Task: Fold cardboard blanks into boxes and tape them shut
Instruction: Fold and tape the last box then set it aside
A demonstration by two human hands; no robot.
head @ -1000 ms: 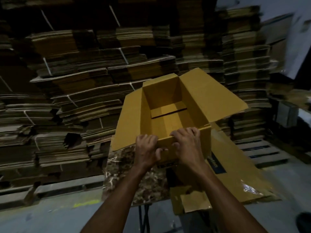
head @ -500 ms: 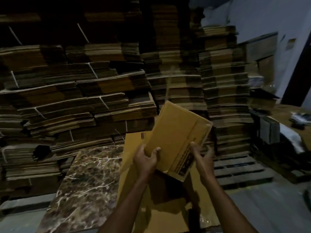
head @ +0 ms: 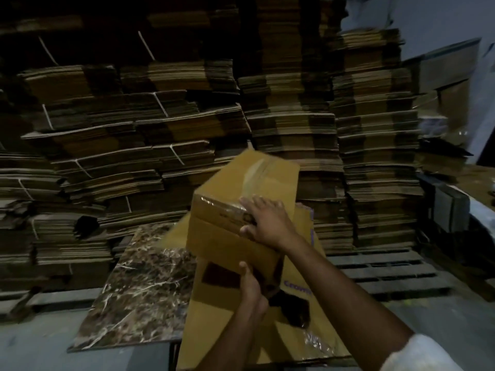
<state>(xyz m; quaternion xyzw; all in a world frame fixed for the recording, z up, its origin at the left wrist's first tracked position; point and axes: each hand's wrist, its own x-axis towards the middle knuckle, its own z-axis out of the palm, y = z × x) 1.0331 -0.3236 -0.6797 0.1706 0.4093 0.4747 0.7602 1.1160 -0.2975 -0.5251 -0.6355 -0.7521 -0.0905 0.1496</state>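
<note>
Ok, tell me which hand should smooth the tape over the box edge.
Right, probably. The right hand lies spread on the tape at the box edge; the left hand grips the box from below, steadying it.

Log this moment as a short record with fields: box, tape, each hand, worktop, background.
box: cardboard box, tilted, held above the worktop, taped face up
tape: clear tape along the upper seam and over the near edge
left hand: grips the box's lower edge from below, thumb on its face
right hand: fingers spread flat on the taped upper edge
worktop: marble-patterned slab with a flat cardboard sheet lying on it
background: bundled stacks of flat blanks; wooden pallet at right
</note>
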